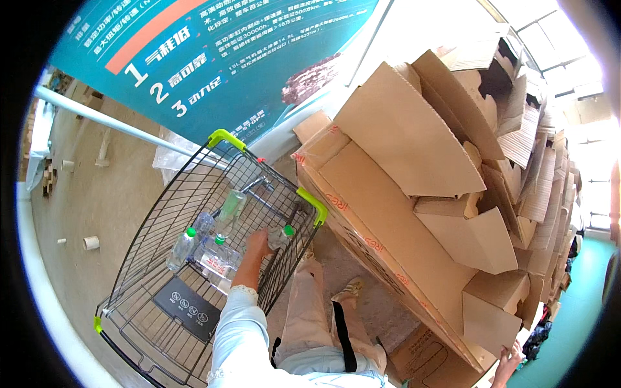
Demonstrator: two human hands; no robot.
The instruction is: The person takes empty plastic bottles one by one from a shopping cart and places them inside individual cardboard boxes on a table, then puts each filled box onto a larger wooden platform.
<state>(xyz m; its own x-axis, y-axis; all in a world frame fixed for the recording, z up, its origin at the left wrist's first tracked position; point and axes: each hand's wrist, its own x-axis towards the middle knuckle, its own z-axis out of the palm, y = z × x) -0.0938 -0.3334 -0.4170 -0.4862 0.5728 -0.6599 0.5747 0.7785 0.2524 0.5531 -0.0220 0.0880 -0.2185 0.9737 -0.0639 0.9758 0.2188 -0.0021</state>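
Note:
My left hand [258,243] reaches down into a wire shopping cart [139,249] with bright green corner pieces. Its fingers are closed on a clear plastic bottle [279,238] with a green cap, near the cart's right side. Left of that hand lie more clear bottles, among them a green-capped bottle [181,248] and a large bottle [215,260] with a label. A greenish bottle [231,205] lies farther up. At the lower right, my right hand [510,359] has its fingers bent at the edge of a cardboard flap [490,323]; part of the hand is cut off.
A long open cardboard box [372,242] stands right of the cart, with flattened cardboard [446,84] piled behind it. Beyond the cart rises a teal banner [213,58]. A white pole [116,121] crosses at the left. A short white tube [90,243] lies on the floor.

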